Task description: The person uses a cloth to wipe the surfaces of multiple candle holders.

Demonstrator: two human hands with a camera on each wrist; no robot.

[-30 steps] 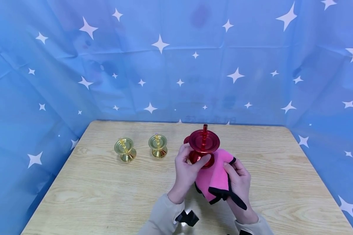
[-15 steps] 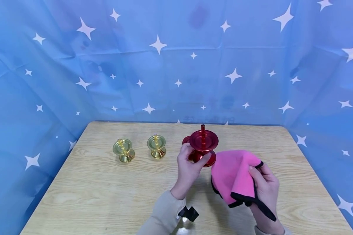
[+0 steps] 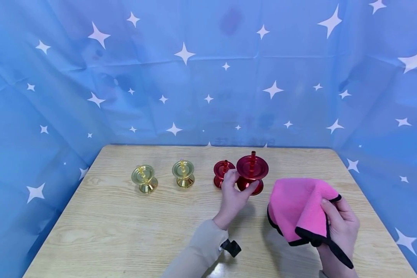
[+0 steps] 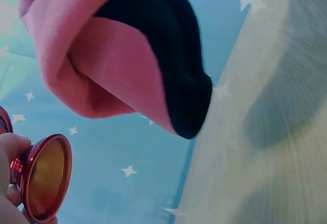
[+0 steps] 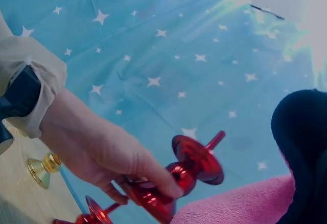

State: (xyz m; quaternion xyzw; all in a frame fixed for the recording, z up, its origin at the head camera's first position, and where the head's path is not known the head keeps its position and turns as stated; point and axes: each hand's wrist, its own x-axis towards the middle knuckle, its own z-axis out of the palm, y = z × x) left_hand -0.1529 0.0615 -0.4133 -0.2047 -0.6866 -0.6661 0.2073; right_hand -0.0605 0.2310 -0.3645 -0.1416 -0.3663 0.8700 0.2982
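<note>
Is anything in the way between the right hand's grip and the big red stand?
Yes, the pink cloth: held in the right hand's grip, it spreads toward the big red stand. In the head view, nothing else visible stands between.

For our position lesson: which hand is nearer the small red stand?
Left. The left hand, gripping the large red stand, is beside the small red stand; the right hand, holding the pink cloth, is farther right.

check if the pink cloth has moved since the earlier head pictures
Yes, to the right: in the head view, the pink cloth, held in the right hand, is now farther from the nearer gold candle holder.
</note>
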